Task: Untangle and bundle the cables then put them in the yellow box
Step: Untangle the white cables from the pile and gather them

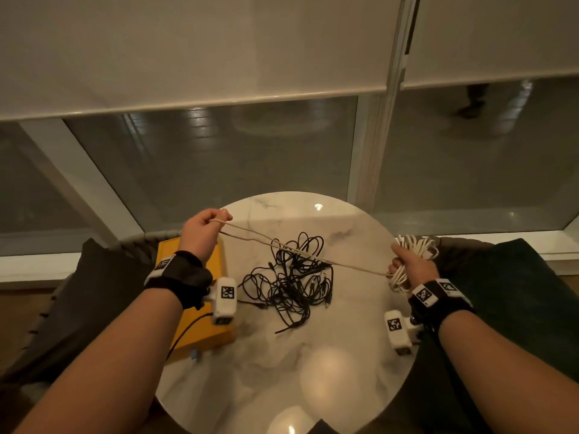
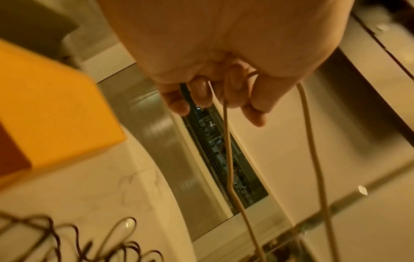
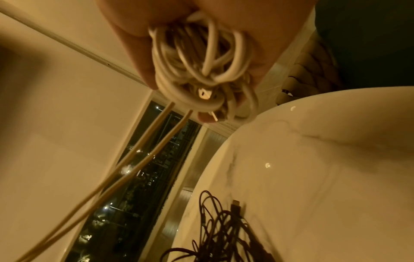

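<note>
The white cable (image 1: 300,253) spans above the counter (image 1: 354,311), doubled. The right hand (image 1: 413,266) grips its coiled bundle at 3 o'clock; the left hand (image 1: 202,233) pinches the loop at 10 o'clock. Keep tension even while winding, clear of the black cables (image 1: 291,283). The yellow box (image 1: 203,324) sits at 9 o'clock.

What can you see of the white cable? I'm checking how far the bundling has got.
The white cable looks thin, round and smooth. Most is gathered in loose, uneven loops gripped by the right hand; a plug end shows among them. Two strands stretch in the air above the black cables to the left hand, which pinches their looped end.
</note>
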`<state>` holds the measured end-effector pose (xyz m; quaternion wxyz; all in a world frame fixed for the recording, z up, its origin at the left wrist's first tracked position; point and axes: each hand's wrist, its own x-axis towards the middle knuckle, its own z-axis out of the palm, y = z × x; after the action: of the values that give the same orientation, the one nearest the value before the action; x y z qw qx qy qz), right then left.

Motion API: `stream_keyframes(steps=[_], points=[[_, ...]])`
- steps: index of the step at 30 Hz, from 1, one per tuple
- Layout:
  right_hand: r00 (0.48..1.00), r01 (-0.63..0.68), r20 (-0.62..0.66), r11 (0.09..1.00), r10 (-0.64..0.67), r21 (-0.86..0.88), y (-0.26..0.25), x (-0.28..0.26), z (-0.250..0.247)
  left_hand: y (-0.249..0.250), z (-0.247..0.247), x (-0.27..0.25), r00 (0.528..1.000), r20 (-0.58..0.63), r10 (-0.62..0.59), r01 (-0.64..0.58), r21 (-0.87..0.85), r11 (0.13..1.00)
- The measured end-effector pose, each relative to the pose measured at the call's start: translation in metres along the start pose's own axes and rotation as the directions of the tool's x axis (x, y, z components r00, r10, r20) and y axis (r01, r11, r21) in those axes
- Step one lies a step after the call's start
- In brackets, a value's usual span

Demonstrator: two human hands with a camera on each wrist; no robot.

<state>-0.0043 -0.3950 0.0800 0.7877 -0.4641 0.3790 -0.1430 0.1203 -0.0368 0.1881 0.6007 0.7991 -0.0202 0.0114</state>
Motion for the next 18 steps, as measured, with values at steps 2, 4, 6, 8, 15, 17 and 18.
stream_keyframes(steps=[2, 4, 6, 8, 15, 17, 18], points=[[0.999, -0.03, -0.021, 1.0, 0.03, -0.003, 0.007, 0.002, -0.006, 0.0, 0.0, -0.001, 0.999, 0.038, 0.013, -0.015, 0.061, 0.998], [0.998, -0.049, -0.024, 0.999, 0.049, 0.011, 0.011, 0.002, -0.011, -0.002, 0.0, -0.002, 0.999, 0.034, -0.013, 0.009, 0.111, 0.994], [0.998, -0.058, -0.019, 0.998, 0.059, 0.021, 0.012, 0.001, -0.01, 0.0, 0.001, -0.005, 0.999, 0.013, -0.036, 0.034, 0.126, 0.991], [0.998, -0.063, -0.01, 0.998, 0.063, 0.017, 0.012, 0.0, -0.008, 0.004, 0.004, -0.011, 0.995, -0.001, -0.096, 0.096, 0.019, 0.995], [0.996, -0.086, 0.004, 0.996, 0.086, -0.012, 0.019, -0.005, -0.004, 0.018, 0.003, -0.017, 0.962, 0.171, -0.213, 0.264, -0.782, 0.565], [0.995, -0.099, 0.015, 0.995, 0.1, -0.031, 0.023, -0.009, -0.002, 0.025, 0.006, -0.018, 0.968, 0.194, -0.162, 0.251, -0.808, 0.534], [0.994, -0.106, 0.021, 0.993, 0.107, -0.043, 0.025, -0.012, -0.001, 0.029, 0.009, -0.019, 0.968, 0.209, -0.136, 0.249, -0.81, 0.531]])
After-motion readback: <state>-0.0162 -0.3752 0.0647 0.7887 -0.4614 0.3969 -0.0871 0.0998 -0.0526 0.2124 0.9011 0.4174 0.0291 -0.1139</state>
